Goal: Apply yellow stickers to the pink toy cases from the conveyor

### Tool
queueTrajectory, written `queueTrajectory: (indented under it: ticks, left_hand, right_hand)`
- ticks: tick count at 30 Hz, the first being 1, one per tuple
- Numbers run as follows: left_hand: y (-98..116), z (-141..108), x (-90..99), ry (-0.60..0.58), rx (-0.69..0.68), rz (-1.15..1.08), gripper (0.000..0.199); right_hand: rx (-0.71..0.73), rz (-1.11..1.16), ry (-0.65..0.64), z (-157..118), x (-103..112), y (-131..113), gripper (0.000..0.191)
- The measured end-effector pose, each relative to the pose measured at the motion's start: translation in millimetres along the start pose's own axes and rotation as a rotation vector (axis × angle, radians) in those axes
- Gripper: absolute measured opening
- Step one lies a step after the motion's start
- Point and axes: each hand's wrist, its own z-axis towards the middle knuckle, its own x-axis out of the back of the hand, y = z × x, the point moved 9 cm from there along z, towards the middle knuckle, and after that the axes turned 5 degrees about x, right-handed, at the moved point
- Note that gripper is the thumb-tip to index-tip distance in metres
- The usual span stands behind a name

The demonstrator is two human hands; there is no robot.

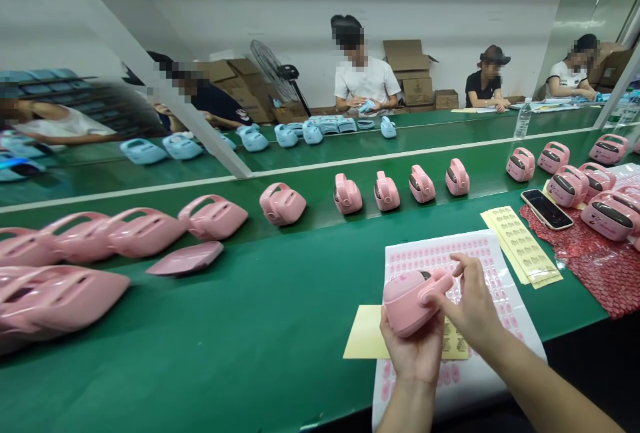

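My left hand (pixel 415 349) cupped the pink casing (pixel 410 299) from beneath, just above the near edge of the worktop (pixel 250 326). My right hand (pixel 473 306) pinched narrow at its handle, apparently pressing on a sticker. Sticker sheet (pixel 493 266) lay directly under. Judged: labelling step under way; next calls for firm rub-down, then a clear spot among pink units (pixel 385 191).

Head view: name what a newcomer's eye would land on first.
The pink handled case held up in the left hand near the bottom, the right hand pinching at its handle, over a white sticker sheet. Then the row of matching pink cases across the green table, and blue ones on the far side.
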Motion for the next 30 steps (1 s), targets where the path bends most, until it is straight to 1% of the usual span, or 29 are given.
queueTrajectory:
  ticks: [2, 4, 6, 7, 9, 10, 12, 13, 14, 16, 18, 21, 24, 28, 30]
  left_hand:
    - [2.6, 0.8, 2.8, 0.000, 0.000, 0.026, 0.035]
    - [6.8, 1.5, 1.7, -0.050, -0.007, 0.084, 0.033]
    - [13.5, 1.1, -0.5, -0.111, -0.040, 0.202, 0.036]
    - [19.0, 0.1, -1.3, -0.131, -0.080, 0.293, 0.042]
    - [33.5, -4.0, -4.9, -0.168, -0.216, 0.550, 0.064]
    - [41.8, -7.8, -8.9, -0.193, -0.314, 0.710, 0.079]
    - [51.4, -18.4, -22.0, -0.299, -0.519, 1.064, 0.101]
    - [50.4, -23.5, -28.1, -0.373, -0.594, 1.239, 0.107]
    - [46.7, -27.4, -32.2, -0.450, -0.641, 1.395, 0.109]
    - [37.1, -32.0, -34.9, -0.587, -0.664, 1.613, 0.109]
    - [31.1, -35.0, -36.0, -0.670, -0.662, 1.712, 0.108]
    - [26.5, -40.5, -41.6, -0.728, -0.697, 1.779, 0.105]
    - [22.4, -43.5, -44.3, -0.759, -0.692, 1.833, 0.104]
    - [20.4, -41.8, -38.1, -0.779, -0.635, 1.870, 0.106]
    - [21.6, -40.8, -35.2, -0.778, -0.637, 1.874, 0.107]
  right_hand:
    - [-0.077, -0.019, -0.022, 7.5, 7.4, 15.3, 0.049]
    - [-0.161, -0.003, -0.026, 16.6, 19.2, 28.8, 0.046]
    - [-0.201, 0.069, -0.036, 26.8, 30.5, 33.1, 0.044]
    - [-0.207, 0.131, -0.069, 31.6, 32.7, 31.1, 0.044]
    - [-0.211, 0.289, -0.191, 37.9, 29.0, 20.0, 0.045]
    - [-0.219, 0.372, -0.278, 38.4, 23.3, 12.0, 0.045]
    - [-0.246, 0.507, -0.451, 34.6, 9.6, -5.4, 0.045]
    - [-0.260, 0.545, -0.523, 31.5, 3.2, -13.3, 0.046]
    - [-0.273, 0.556, -0.587, 28.0, -2.6, -19.7, 0.047]
    - [-0.287, 0.507, -0.673, 22.4, -11.0, -27.2, 0.051]
    - [-0.284, 0.417, -0.715, 19.7, -14.9, -29.5, 0.054]
    - [-0.271, 0.314, -0.746, 19.2, -15.4, -30.0, 0.056]
    - [-0.242, 0.241, -0.813, 18.8, -15.2, -31.9, 0.057]
    - [-0.194, 0.132, -0.908, 18.3, -16.3, -33.4, 0.067]
    - [-0.199, 0.114, -0.926, 17.4, -17.4, -32.2, 0.071]
